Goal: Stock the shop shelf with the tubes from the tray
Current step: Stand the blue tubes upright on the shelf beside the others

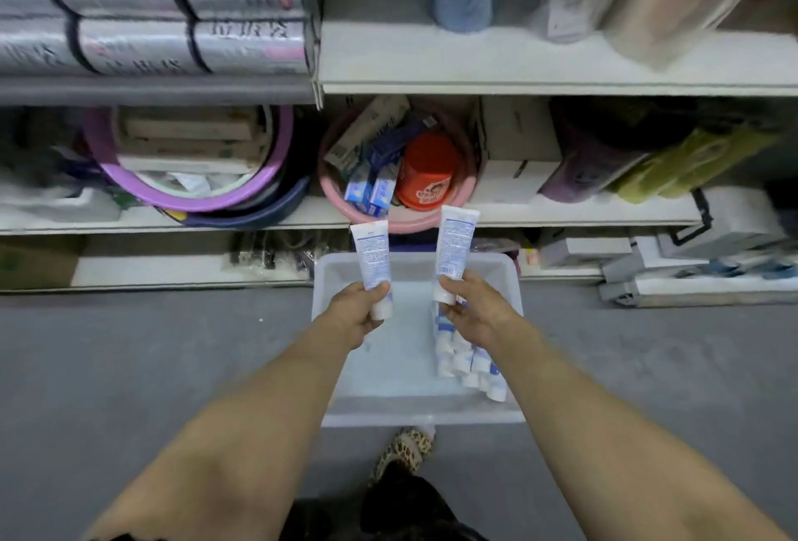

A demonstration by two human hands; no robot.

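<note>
Your left hand (356,316) is curled round the capped end of a smooth white plastic tube with blue print (373,257). The thumb and fingers pinch it near the round cap, and the flat crimped end points up toward the shelving. Your right hand (475,316) grips a second, matching white tube (455,244) the same way, fingers closed low on its body, crimp uppermost. The two tubes stand nearly upright, side by side and apart, above the far end of a translucent white rectangular plastic tray (414,417) on the matte grey floor (129,346).

More white-and-blue tubes (464,361) lie bunched along the tray's right wall, partly under your right wrist.

Beyond the tray, a round pink plastic basin (414,225) sits on the white shelf board (561,216), holding blue-and-white cardboard boxes (375,190) and an upturned glossy orange-red tub (425,171). A leopard-print shoe (408,447) shows just behind the tray.
</note>
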